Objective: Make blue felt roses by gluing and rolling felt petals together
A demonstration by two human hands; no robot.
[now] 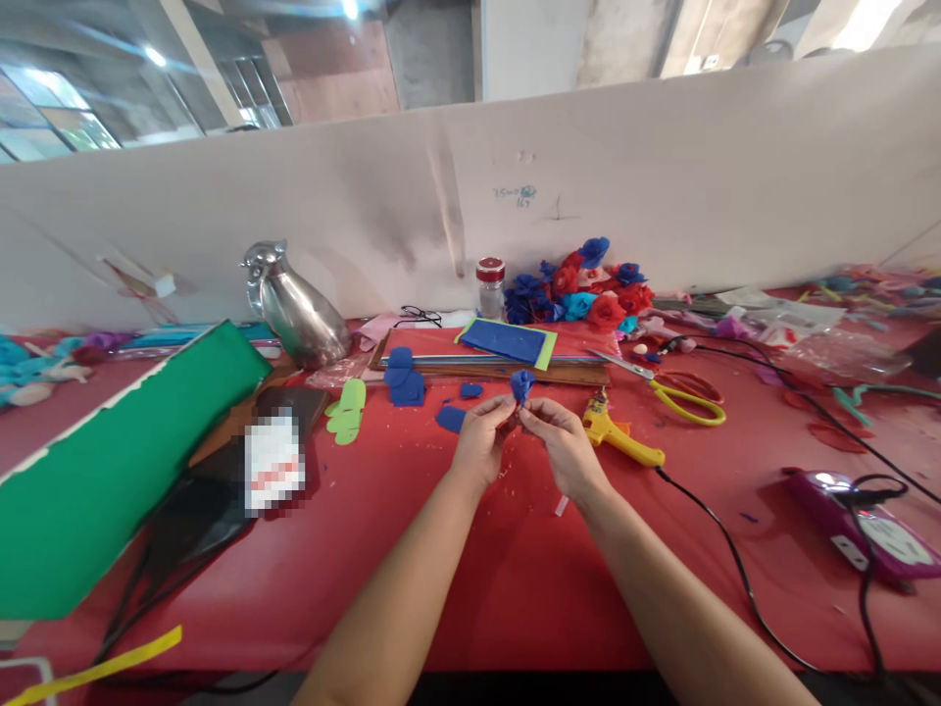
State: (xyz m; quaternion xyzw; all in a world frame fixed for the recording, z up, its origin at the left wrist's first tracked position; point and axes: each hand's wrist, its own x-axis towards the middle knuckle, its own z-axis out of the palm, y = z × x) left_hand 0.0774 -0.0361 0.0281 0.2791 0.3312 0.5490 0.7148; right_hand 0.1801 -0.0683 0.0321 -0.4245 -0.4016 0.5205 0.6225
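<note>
Between my two hands a small blue paper flower (522, 384) stands upright, its petals bunched in a bud. My left hand (486, 431) pinches it low from the left, and my right hand (563, 436) pinches it from the right; the fingers hide its base. Just left of my hands lie loose blue petal pieces (450, 419). A stack of blue cut pieces (404, 378) and some light green oval pieces (347, 412) rest farther left. Close to my right hand lies a yellow glue gun (621, 436) with a black cord.
Scissors (683, 397) with red and yellow handles lie at right, near a purple power strip (864, 529). Behind are stacked sheets (573, 345), a lidded jar (491, 289), finished flowers (607, 312) and a metal jug (301, 309). A green board (110, 480) leans at left.
</note>
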